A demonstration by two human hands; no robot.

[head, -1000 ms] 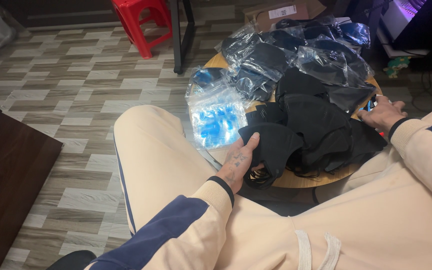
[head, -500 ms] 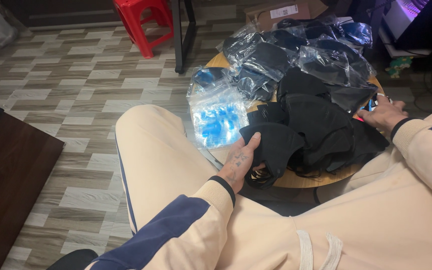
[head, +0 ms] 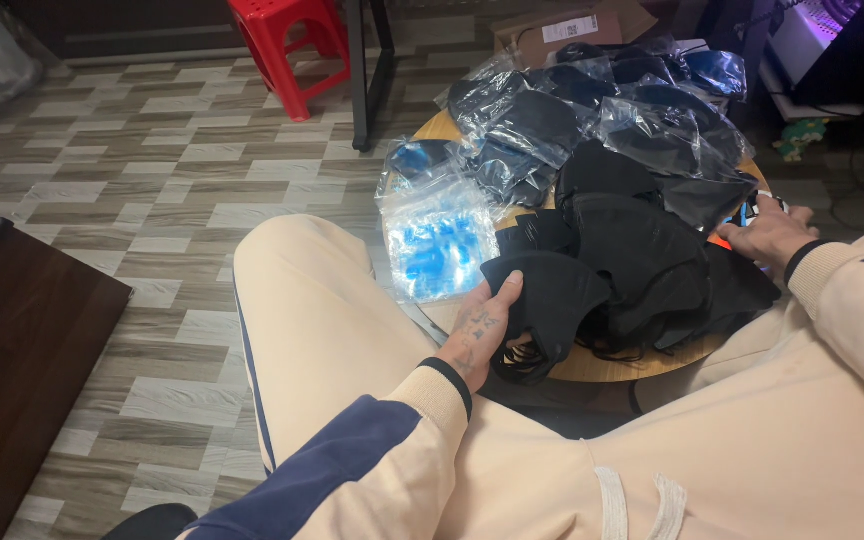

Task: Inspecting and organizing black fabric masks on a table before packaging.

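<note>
Partly hidden: right hand (head: 767,232) behind black masks (head: 632,250) (fingers obscured).

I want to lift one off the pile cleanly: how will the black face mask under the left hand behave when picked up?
The black mask under the left hand looks thin and creased, so probably floppy and light. Its ear loops dangle loose and may snag neighbouring masks.
</note>
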